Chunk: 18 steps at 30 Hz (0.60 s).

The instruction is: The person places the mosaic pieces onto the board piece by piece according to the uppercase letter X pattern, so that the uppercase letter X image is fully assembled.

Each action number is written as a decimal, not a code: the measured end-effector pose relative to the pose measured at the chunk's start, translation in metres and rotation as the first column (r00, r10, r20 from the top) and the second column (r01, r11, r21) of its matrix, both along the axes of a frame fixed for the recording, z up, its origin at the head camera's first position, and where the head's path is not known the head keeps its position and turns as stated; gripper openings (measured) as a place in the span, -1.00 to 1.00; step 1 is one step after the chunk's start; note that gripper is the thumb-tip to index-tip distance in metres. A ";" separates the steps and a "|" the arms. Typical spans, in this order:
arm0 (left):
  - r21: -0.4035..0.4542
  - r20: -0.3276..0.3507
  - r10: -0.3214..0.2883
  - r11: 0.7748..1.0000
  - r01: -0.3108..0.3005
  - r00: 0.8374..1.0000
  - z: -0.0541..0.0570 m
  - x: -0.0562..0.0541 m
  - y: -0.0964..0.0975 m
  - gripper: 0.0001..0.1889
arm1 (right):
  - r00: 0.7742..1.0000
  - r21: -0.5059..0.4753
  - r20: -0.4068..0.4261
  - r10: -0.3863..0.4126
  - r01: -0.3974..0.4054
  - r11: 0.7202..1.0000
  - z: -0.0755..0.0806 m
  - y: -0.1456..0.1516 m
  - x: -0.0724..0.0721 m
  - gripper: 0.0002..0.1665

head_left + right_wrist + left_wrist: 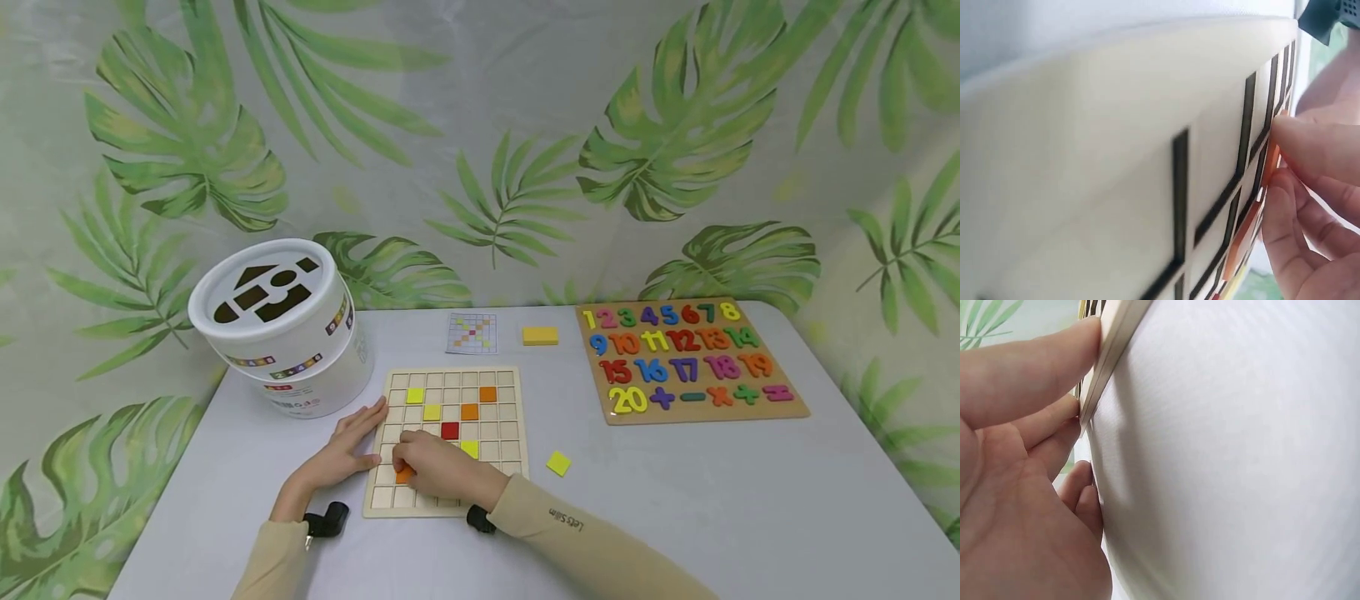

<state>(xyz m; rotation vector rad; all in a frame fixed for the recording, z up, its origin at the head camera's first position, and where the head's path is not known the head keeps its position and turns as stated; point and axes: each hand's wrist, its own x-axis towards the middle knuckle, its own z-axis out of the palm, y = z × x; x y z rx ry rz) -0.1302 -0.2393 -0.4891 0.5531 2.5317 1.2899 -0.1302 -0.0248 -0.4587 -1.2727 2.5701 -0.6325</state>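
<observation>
A wooden grid board (446, 518) lies on the table with yellow, orange and red square tiles in some cells. My left hand (339, 454) touches the board's left edge, its fingers fairly straight; the left wrist view shows thumb and fingertips against the wooden rim (1116, 344). My right hand (444, 467) reaches over the board's lower left. Its thumb and fingers pinch an orange tile (1272, 164) at a cell, and a second orange tile (1242, 240) lies beside it. A red tile (450, 431) sits mid-board. Part of the grid is hidden under the right hand.
A loose yellow tile (558, 463) lies right of the board. Behind it are a pattern card (472, 333) and a yellow block or stack (540, 336). A white bucket (352, 358) with a shape-cutout lid stands back left; a number puzzle board (705, 415) lies right.
</observation>
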 end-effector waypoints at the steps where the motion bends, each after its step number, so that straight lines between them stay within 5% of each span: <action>1: 0.002 -0.001 0.000 1.000 0.000 1.000 0.000 0.000 0.000 -0.24 | 1.000 0.003 0.008 0.000 0.000 1.000 0.001 0.000 0.000 -0.85; 7: 0.003 0.005 0.004 1.000 -0.004 1.000 -0.001 -0.001 0.001 -0.24 | 0.995 -0.071 0.093 -0.038 0.044 0.996 0.007 0.026 -0.004 -0.84; 18: -0.019 0.048 0.031 0.999 -0.031 0.998 -0.002 -0.001 0.002 -0.23 | 0.956 -0.190 0.199 -0.218 0.255 0.948 0.009 0.152 -0.006 -0.80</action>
